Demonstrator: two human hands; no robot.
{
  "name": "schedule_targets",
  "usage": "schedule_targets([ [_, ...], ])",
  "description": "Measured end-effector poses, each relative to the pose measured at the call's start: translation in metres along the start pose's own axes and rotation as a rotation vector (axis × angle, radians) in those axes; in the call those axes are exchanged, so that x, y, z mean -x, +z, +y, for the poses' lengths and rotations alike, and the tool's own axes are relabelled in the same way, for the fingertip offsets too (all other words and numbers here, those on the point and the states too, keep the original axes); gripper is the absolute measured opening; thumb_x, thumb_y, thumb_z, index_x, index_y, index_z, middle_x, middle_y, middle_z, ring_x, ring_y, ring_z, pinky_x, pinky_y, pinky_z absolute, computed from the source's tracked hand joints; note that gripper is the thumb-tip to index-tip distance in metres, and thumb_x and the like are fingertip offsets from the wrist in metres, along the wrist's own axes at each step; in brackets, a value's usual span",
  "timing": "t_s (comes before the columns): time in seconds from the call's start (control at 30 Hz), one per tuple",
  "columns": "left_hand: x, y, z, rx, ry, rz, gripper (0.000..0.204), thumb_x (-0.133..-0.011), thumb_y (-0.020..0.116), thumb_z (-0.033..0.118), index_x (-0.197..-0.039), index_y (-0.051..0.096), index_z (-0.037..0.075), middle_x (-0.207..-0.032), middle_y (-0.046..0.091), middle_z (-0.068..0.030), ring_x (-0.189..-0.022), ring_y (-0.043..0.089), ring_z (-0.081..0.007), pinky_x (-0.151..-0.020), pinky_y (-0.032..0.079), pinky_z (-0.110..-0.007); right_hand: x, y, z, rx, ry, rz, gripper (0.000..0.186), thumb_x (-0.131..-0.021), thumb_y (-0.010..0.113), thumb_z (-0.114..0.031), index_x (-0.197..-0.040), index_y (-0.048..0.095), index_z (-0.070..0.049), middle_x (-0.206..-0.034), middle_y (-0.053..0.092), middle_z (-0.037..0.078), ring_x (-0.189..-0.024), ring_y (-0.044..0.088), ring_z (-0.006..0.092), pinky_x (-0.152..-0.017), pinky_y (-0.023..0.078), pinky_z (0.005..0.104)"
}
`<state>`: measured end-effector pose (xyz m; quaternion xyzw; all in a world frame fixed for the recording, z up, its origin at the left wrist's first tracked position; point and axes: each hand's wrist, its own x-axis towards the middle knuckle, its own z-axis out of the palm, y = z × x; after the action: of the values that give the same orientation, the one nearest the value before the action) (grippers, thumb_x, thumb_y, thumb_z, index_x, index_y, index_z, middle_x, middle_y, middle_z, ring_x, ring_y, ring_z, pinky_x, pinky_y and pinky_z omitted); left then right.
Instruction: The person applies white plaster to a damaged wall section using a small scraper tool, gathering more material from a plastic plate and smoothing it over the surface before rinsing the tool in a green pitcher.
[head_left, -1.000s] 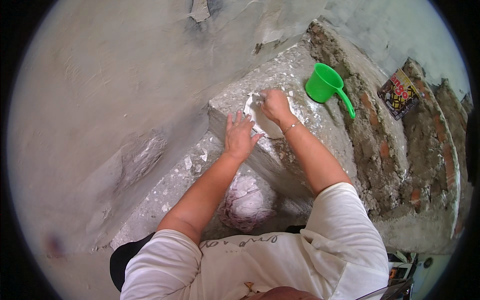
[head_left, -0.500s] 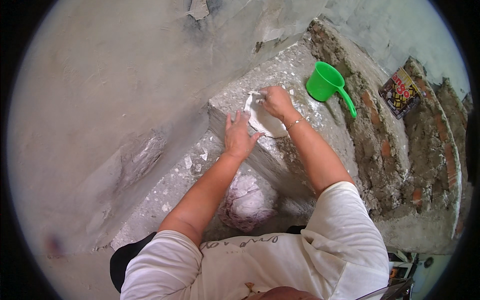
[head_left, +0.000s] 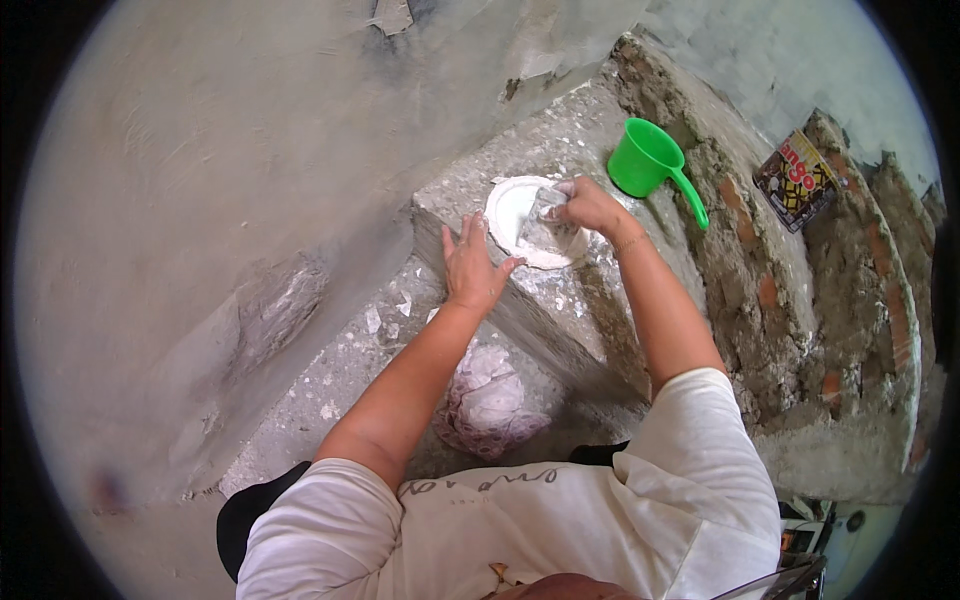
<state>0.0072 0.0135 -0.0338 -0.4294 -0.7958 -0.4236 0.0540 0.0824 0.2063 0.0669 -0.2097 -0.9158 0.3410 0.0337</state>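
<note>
A round white dish (head_left: 507, 222) with white paste in it lies on the grey concrete step. My right hand (head_left: 588, 207) is closed on a flat grey scraper (head_left: 548, 236), its blade down in the dish. Beside the dish's left rim, my left hand (head_left: 473, 265) has its fingers spread, the thumb at the near edge. It holds nothing. Just right of my right hand stands a green plastic dipper (head_left: 640, 160) with a long handle.
A whitish-purple bundle (head_left: 490, 405) lies on the lower step in front of me. Rough steps with exposed brick (head_left: 745, 240) rise at the right, with a printed packet (head_left: 797, 180) on one. A plastered wall (head_left: 200, 150) runs along the left.
My right hand has moved a little right and down, and the scraper's flat face now shows inside the dish. More of the dish is visible. My left hand has hardly moved.
</note>
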Motion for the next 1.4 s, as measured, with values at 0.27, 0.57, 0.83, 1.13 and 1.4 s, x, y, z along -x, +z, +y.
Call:
schedule_targets([
  [0.27, 0.0, 0.0, 0.002, 0.002, -0.007, 0.025, 0.07, -0.067, 0.075, 0.036, -0.117, 0.05, -0.006, -0.119, 0.052, -0.0266, -0.127, 0.037, -0.0344, -0.11, 0.01, -0.047, -0.035, 0.006, 0.022, -0.129, 0.26, -0.029, 0.035, -0.066, 0.071, -0.02, -0.09, 0.065, 0.005, -0.075, 0.065, 0.013, -0.065, 0.059, 0.0209, -0.061, 0.046, 0.0338],
  [0.57, 0.006, 0.007, 0.003, 0.003, 0.087, -0.013, 0.048, -0.075, 0.069, 0.032, -0.114, 0.058, 0.006, -0.126, 0.051, -0.0178, -0.131, 0.029, -0.0363, -0.108, 0.007, -0.053, 0.002, 0.02, 0.045, -0.267, 0.101, 0.262, 0.023, -0.074, 0.069, -0.01, -0.091, 0.064, 0.005, -0.075, 0.063, 0.003, -0.063, 0.054, 0.0101, -0.057, 0.044, 0.0255],
  [0.83, 0.006, 0.01, 0.005, 0.005, 0.055, 0.026, 0.041, -0.073, 0.071, 0.032, -0.105, 0.063, 0.008, -0.124, 0.052, -0.019, -0.129, 0.033, -0.0368, -0.107, 0.011, -0.054, -0.009, 0.021, 0.02, -0.054, 0.081, 0.284, 0.029, -0.073, 0.071, -0.015, -0.09, 0.064, 0.007, -0.07, 0.062, 0.006, -0.061, 0.054, 0.01, -0.056, 0.044, 0.0273],
  [1.13, 0.002, 0.009, 0.01, 0.055, -0.068, 0.034, 0.034, -0.072, 0.072, 0.028, -0.096, 0.063, 0.007, -0.123, 0.053, -0.0149, -0.129, 0.032, -0.0363, -0.107, 0.007, -0.055, -0.02, 0.036, 0.048, -0.171, 0.156, 0.307, 0.029, -0.069, 0.073, -0.018, -0.081, 0.064, 0.007, -0.063, 0.06, 0.011, -0.054, 0.056, 0.0182, -0.051, 0.044, 0.0329],
  [1.4, 0.0, 0.014, 0.008, 0.014, -0.098, 0.058, 0.036, -0.071, 0.072, 0.033, -0.094, 0.064, 0.006, -0.12, 0.056, -0.0166, -0.128, 0.034, -0.0356, -0.107, 0.013, -0.054, -0.018, 0.051, 0.04, -0.151, 0.273, 0.407, 0.02, -0.072, 0.073, -0.012, -0.076, 0.063, 0.005, -0.062, 0.059, 0.005, -0.052, 0.051, 0.0123, -0.047, 0.04, 0.0311],
])
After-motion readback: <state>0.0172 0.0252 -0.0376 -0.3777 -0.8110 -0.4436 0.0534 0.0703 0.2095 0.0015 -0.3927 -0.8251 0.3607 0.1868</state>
